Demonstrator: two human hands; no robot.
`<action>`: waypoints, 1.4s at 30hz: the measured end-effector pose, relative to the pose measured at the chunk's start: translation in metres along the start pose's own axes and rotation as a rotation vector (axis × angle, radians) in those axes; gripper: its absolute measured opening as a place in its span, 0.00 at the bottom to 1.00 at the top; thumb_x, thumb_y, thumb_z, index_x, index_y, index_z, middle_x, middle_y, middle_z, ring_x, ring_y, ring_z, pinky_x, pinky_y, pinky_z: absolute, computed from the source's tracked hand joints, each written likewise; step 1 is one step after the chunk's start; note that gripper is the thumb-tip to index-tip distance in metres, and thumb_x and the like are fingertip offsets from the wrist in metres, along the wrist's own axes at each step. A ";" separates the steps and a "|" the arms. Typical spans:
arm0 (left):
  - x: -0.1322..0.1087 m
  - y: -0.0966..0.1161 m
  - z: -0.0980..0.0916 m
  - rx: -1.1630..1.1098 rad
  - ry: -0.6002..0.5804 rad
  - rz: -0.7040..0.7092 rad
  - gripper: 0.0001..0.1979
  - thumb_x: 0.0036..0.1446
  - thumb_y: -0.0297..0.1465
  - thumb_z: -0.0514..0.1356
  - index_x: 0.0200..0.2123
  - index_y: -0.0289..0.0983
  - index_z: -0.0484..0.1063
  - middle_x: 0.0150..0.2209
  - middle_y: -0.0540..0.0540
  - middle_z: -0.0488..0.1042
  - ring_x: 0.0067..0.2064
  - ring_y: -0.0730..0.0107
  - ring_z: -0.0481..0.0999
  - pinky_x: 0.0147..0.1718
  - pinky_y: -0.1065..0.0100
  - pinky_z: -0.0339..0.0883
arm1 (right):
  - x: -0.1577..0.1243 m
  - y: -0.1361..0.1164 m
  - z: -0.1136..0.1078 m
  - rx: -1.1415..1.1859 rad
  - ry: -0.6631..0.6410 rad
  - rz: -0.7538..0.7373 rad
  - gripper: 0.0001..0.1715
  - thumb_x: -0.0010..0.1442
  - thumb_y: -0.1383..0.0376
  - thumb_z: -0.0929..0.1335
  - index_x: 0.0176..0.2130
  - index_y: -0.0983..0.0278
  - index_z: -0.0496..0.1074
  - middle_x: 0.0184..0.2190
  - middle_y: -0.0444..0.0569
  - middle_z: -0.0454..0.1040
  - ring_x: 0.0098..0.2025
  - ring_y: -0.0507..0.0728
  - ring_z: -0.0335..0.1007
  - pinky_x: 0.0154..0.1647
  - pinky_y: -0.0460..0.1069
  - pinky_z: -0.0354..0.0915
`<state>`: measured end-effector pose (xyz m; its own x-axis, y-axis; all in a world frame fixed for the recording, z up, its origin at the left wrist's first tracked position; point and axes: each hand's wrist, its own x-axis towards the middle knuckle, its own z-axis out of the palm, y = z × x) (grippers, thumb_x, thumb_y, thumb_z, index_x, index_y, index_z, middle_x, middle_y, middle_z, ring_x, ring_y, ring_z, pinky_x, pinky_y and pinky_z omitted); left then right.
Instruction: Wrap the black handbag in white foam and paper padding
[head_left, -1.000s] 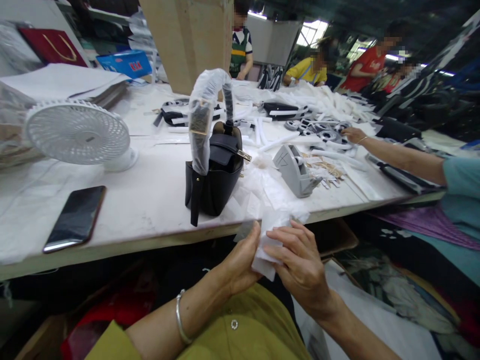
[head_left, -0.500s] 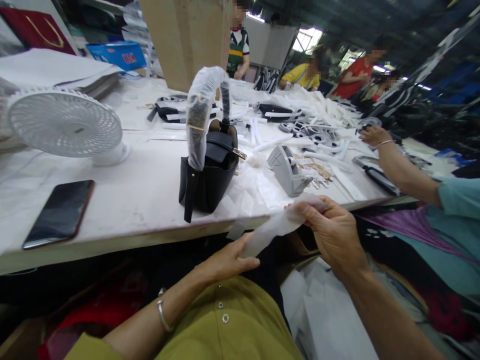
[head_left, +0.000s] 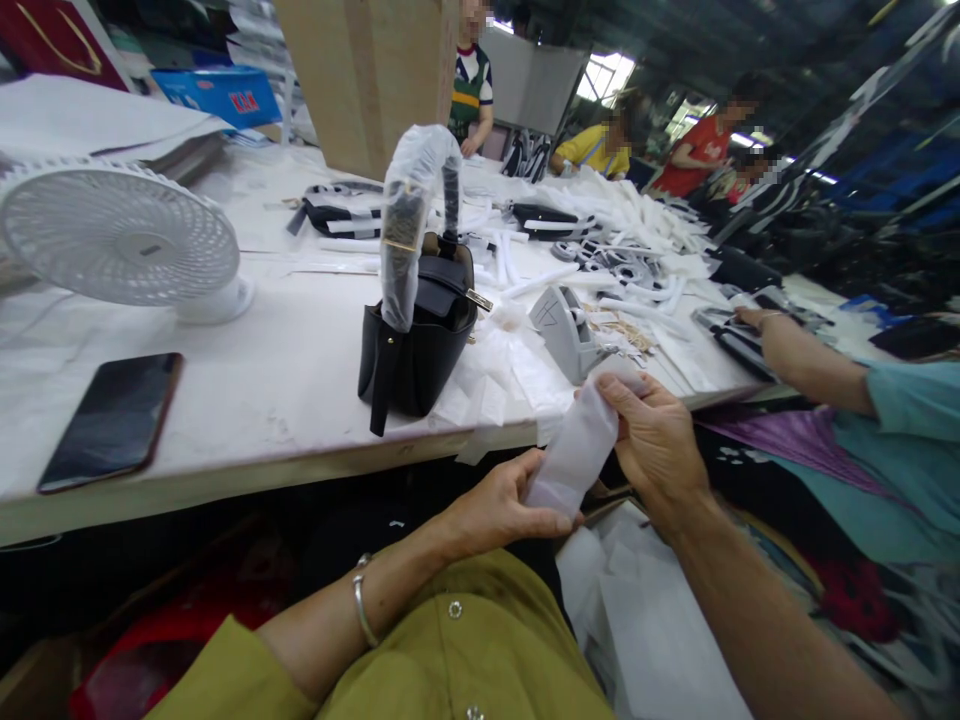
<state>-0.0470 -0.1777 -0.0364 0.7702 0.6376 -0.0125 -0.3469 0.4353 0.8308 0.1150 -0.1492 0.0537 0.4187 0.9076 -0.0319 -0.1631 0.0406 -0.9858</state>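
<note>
Between my hands, just off the table's front edge, is a strip of thin white wrapping paper (head_left: 576,450). My left hand (head_left: 510,508) grips its lower end, thumb on top. The upper end is pinched between thumb and fingers of my right hand (head_left: 652,430). A small black handbag (head_left: 412,350) stands upright on the table to the left, its top open. White wrapping covers most of its raised handle (head_left: 405,230). Right of the bag sits a grey tape dispenser (head_left: 566,335), close beyond my right hand.
A white fan (head_left: 124,240) and a phone (head_left: 112,420) lie left on the table (head_left: 285,400). Behind the bag stands a cardboard box (head_left: 367,90). Black straps and white strips cover the back. A co-worker's arm (head_left: 810,360) reaches in from the right; white sheets (head_left: 660,610) lie below.
My left hand has moved right and closer to my right hand. The paper strip now faces me flatter and wider. The co-worker's hand at right has come lower onto the straps.
</note>
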 end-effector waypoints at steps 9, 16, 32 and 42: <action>0.002 -0.008 0.004 -0.194 0.026 -0.047 0.30 0.49 0.46 0.69 0.48 0.36 0.65 0.41 0.41 0.78 0.26 0.70 0.78 0.24 0.72 0.71 | 0.013 0.035 -0.001 -0.058 0.162 -0.225 0.19 0.44 0.59 0.79 0.30 0.63 0.70 0.23 0.37 0.70 0.23 0.48 0.64 0.25 0.44 0.62; 0.001 -0.005 -0.008 -0.091 0.096 -0.034 0.25 0.51 0.48 0.67 0.40 0.33 0.69 0.30 0.44 0.79 0.18 0.76 0.70 0.16 0.77 0.61 | 0.038 0.042 -0.020 -0.016 0.128 0.018 0.24 0.36 0.60 0.81 0.29 0.63 0.70 0.23 0.37 0.71 0.22 0.49 0.65 0.22 0.44 0.63; -0.003 0.063 -0.010 0.631 0.198 0.340 0.13 0.59 0.42 0.63 0.36 0.39 0.81 0.59 0.41 0.67 0.61 0.51 0.64 0.60 0.60 0.55 | 0.034 0.064 -0.010 0.224 -0.189 0.331 0.21 0.40 0.62 0.81 0.31 0.64 0.72 0.24 0.42 0.75 0.23 0.51 0.68 0.24 0.46 0.66; 0.002 0.067 -0.001 0.326 0.091 0.274 0.19 0.56 0.45 0.64 0.43 0.38 0.81 0.47 0.41 0.77 0.53 0.52 0.71 0.54 0.59 0.61 | 0.022 0.073 -0.007 0.243 -0.282 0.362 0.25 0.36 0.61 0.83 0.27 0.65 0.69 0.21 0.40 0.73 0.23 0.49 0.68 0.24 0.44 0.64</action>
<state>-0.0694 -0.1467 0.0182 0.6180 0.7613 0.1963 -0.3338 0.0281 0.9422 0.1189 -0.1294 -0.0202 0.0452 0.9574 -0.2850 -0.4701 -0.2314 -0.8518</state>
